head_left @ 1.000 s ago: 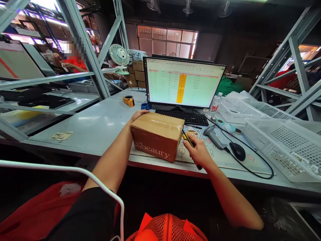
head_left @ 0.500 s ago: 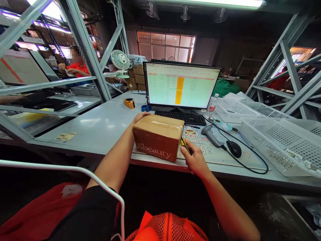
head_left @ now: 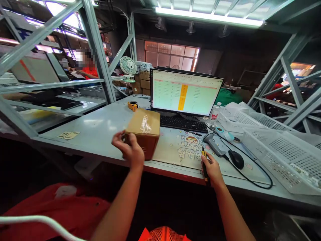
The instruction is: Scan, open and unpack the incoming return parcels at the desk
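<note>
A taped brown cardboard box (head_left: 143, 123) stands on the desk in front of the monitor, one narrow end turned towards me. My left hand (head_left: 132, 150) is at its near left corner, thumb against the near face and fingers curled by the left side; part of that grip is hidden. To the right and apart from the box, my right hand (head_left: 212, 169) is closed around a yellow and black utility knife (head_left: 205, 165), its tip pointing up and away from me. Under the knife lies a printed desk mat (head_left: 170, 152).
A monitor (head_left: 185, 90) and keyboard (head_left: 184, 124) stand behind the box. A barcode scanner (head_left: 213, 144), a mouse (head_left: 236, 159) and white plastic baskets (head_left: 281, 150) are at the right. An orange tape roll (head_left: 132, 106) lies at the back left. A co-worker (head_left: 90, 72) is beyond the frame.
The box has turned so a narrow end faces me, and its lettered side is mostly out of sight. My left hand came round to the near corner. My right hand moved right with the knife.
</note>
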Tool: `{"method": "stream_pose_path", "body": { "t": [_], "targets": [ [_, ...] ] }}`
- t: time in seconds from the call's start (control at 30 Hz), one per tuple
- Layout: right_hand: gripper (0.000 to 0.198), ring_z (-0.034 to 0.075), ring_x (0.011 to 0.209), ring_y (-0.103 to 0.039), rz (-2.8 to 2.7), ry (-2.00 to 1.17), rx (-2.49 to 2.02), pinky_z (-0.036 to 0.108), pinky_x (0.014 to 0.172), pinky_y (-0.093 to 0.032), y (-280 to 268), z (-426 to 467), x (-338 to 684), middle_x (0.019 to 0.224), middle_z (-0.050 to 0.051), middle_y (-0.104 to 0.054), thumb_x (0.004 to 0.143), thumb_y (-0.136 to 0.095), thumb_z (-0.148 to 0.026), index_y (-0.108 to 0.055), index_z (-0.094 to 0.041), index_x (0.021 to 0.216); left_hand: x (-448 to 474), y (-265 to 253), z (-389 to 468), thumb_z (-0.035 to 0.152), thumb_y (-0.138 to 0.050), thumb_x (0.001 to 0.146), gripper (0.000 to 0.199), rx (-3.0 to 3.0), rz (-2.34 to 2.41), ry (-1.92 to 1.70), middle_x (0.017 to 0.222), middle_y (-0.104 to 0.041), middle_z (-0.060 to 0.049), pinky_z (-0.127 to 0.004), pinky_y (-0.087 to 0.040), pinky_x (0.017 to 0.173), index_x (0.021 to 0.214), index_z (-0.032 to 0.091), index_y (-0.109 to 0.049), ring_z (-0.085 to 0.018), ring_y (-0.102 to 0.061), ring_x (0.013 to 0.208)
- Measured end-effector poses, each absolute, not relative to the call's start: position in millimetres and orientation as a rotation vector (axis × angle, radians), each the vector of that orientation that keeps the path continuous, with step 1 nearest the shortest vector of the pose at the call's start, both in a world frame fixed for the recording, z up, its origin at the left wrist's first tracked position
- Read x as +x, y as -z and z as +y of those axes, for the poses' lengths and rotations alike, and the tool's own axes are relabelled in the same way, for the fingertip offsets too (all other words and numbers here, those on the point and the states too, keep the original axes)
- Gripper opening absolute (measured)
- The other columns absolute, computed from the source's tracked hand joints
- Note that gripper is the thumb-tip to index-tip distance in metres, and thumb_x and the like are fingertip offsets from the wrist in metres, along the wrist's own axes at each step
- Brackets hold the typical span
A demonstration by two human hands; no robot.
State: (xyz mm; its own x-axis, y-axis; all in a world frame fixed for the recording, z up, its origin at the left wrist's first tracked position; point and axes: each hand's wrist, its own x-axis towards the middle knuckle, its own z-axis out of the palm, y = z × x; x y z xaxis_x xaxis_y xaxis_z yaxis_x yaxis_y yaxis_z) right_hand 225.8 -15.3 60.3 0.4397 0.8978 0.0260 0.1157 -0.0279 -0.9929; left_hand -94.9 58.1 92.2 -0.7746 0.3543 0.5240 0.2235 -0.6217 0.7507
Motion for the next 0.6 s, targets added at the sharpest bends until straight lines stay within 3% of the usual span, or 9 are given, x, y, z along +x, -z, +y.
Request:
{"method": "stream_pose_path", "body": {
  "t": [0.1,0.17,0.23,0.3,0.37,0.43,0.53,0.6],
  "targets": [
    [0.097,0.014,0.048,-0.051,-0.945,-0.873,-1.447,0.026,0.043,-0.043,-60.0,-8.4,224.6,0.064,-0.006,-0.057,0.065,-0.080,-0.075,-0.062,-0.013,0.138,-39.7,-58.5,-3.0,0.032,-0.064,0.099,0.061,1.464,1.304,-2.129,0.163,-0.041,-0.017,-0.051,-0.040,0.126,0.153,0.026,-0.036,-0.030,-0.046,0.151],
    [0.090,0.017,0.053,-0.059,-1.008,-0.883,-1.420,0.026,0.044,-0.046,-63.4,-1.9,224.0,0.070,-0.003,-0.064,0.066,-0.080,-0.075,-0.059,-0.016,0.132,-14.7,-50.7,-30.9,0.029,-0.067,0.097,0.057,1.889,1.088,-1.649,0.165,-0.046,-0.014,-0.053,-0.042,0.126,0.151,0.029,-0.048,-0.031,-0.046,0.154],
    [0.082,0.021,0.066,-0.070,-1.078,-0.887,-1.385,0.028,0.048,-0.054,-69.1,4.6,225.3,0.086,0.002,-0.072,0.068,-0.083,-0.072,-0.055,-0.021,0.126,-13.5,-64.7,-38.0,0.031,-0.069,0.097,0.039,2.183,0.759,-1.226,0.151,-0.064,-0.010,-0.047,-0.051,0.120,0.136,0.032,-0.065,-0.028,-0.060,0.143],
    [0.077,0.024,0.074,-0.075,-1.131,-0.903,-1.355,0.030,0.051,-0.058,-76.0,10.3,227.4,0.099,0.005,-0.075,0.070,-0.085,-0.067,-0.050,-0.023,0.123,-37.3,-100.0,-17.8,0.035,-0.062,0.102,0.023,2.311,0.567,-1.059,0.129,-0.077,-0.008,-0.042,-0.058,0.110,0.121,0.031,-0.075,-0.025,-0.073,0.122],
    [0.077,0.023,0.066,-0.073,-1.170,-0.957,-1.336,0.031,0.050,-0.059,-83.2,15.5,227.4,0.092,0.003,-0.075,0.070,-0.086,-0.064,-0.048,-0.024,0.124,-77.1,-145.6,29.3,0.041,-0.059,0.103,0.027,2.398,0.737,-1.221,0.114,-0.080,-0.009,-0.044,-0.059,0.103,0.113,0.024,-0.077,-0.028,-0.076,0.107],
    [0.079,0.020,0.055,-0.068,-1.198,-1.033,-1.306,0.030,0.049,-0.057,-89.9,21.4,221.9,0.076,-0.003,-0.071,0.071,-0.086,-0.062,-0.050,-0.023,0.128,-119.6,-186.0,92.3,0.043,-0.055,0.102,0.035,2.344,1.218,-1.430,0.116,-0.078,-0.011,-0.047,-0.052,0.112,0.114,0.018,-0.077,-0.031,-0.072,0.115],
    [0.079,0.017,0.051,-0.062,-1.199,-1.148,-1.236,0.027,0.048,-0.056,-99.9,35.1,201.4,0.064,-0.006,-0.065,0.076,-0.085,-0.056,-0.052,-0.018,0.137,-167.2,-214.9,176.7,0.043,-0.067,0.094,0.059,2.175,1.758,-1.062,0.151,-0.060,-0.015,-0.051,-0.030,0.129,0.144,0.011,-0.062,-0.039,-0.049,0.148],
    [0.075,0.016,0.049,-0.060,-1.197,-1.218,-1.195,0.026,0.047,-0.055,-107.1,48.6,183.3,0.062,-0.005,-0.064,0.084,-0.081,-0.051,-0.052,-0.014,0.143,-183.6,-215.1,206.0,0.051,-0.070,0.091,0.067,2.083,1.804,-0.892,0.149,-0.061,-0.021,-0.055,-0.037,0.124,0.142,0.008,-0.062,-0.044,-0.055,0.142]
  ]
}}
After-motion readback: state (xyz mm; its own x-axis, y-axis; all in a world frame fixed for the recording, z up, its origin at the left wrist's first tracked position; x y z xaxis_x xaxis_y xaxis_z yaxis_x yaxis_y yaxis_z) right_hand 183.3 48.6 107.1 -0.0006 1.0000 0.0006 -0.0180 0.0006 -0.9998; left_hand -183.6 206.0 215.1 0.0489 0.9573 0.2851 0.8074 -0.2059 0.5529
